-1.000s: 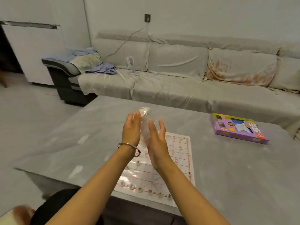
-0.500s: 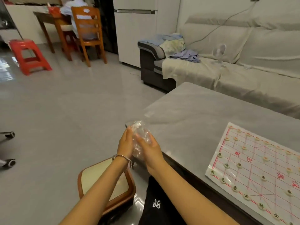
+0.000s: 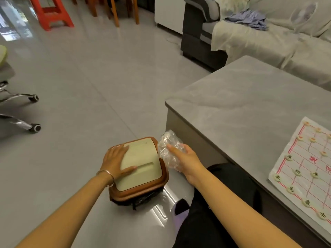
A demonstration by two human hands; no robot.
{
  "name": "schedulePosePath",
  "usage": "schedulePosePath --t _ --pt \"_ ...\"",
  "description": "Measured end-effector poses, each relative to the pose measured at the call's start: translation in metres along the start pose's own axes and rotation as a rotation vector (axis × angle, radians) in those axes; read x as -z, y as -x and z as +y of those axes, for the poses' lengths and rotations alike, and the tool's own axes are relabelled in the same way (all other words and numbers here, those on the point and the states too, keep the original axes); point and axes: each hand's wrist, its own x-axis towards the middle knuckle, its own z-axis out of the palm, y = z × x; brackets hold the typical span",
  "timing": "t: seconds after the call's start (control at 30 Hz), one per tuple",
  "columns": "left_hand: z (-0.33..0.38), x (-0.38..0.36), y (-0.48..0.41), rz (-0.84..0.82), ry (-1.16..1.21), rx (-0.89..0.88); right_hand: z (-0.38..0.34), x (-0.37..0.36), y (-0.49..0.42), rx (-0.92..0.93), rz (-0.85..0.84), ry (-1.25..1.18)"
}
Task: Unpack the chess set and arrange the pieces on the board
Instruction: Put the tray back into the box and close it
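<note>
1. The left hand point(image 3: 115, 159), which a moment earlier had been helping to crumple the plastic bag point(image 3: 169, 149), lay flat with straight fingers on the bin lid point(image 3: 141, 163).
2. The right hand point(image 3: 188, 161) alone gripped the bag just beside that lid.
3. On the table point(image 3: 241, 97), the board point(image 3: 304, 161) carried its pieces point(image 3: 288, 157), so likely only binning the wrapping remained.

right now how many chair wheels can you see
2. The upper caster is at the far left of the view; the lower caster sits just below it, closer to the camera. More may be hidden out of frame.
</note>
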Motion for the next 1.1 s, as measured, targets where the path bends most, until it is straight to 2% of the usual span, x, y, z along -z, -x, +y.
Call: schedulePosePath --t 0.13,0.3,0.43,0.57,0.67,0.73,0.8,0.87,0.93,1.03,1.1 --pt "-0.006 -0.001 -0.009 0.016 0.004 0.012 0.009 0.002 -0.009 -0.013 -0.004 0.133" --pt "-0.004 -0.006 -0.014 0.17 -0.062 0.007 0.023 -0.003 -0.016 -0.107 -0.028 0.319" --pt "-0.012 -0.014 -0.014 0.219 0.067 -0.016 0.034 -0.024 -0.028 -0.175 -0.063 0.408" --pt "-0.011 -0.017 -0.009 0.198 0.278 -0.09 0.059 -0.049 -0.046 0.068 -0.026 0.935" --pt "-0.016 -0.02 -0.005 0.23 0.275 -0.148 0.074 -0.062 -0.051 0.181 0.04 1.13" --pt "-0.018 -0.022 -0.002 0.272 0.226 -0.194 0.083 -0.068 -0.053 0.264 0.124 1.107" --pt "-0.019 -0.025 0.001 0.324 0.214 -0.227 0.089 -0.074 -0.052 0.327 0.177 0.926" --pt "-0.022 -0.028 0.001 0.359 0.24 -0.257 0.093 -0.078 -0.047 0.344 0.186 0.844" --pt "-0.024 -0.03 -0.001 0.375 0.254 -0.276 0.098 -0.075 -0.042 0.307 0.088 0.876" --pt "-0.025 -0.031 -0.002 0.39 0.268 -0.263 0.106 -0.07 -0.043 0.262 -0.163 0.893" --pt "-0.025 -0.031 -0.002 0.391 0.283 -0.262 0.109 -0.068 -0.048 0.352 -0.251 1.075"
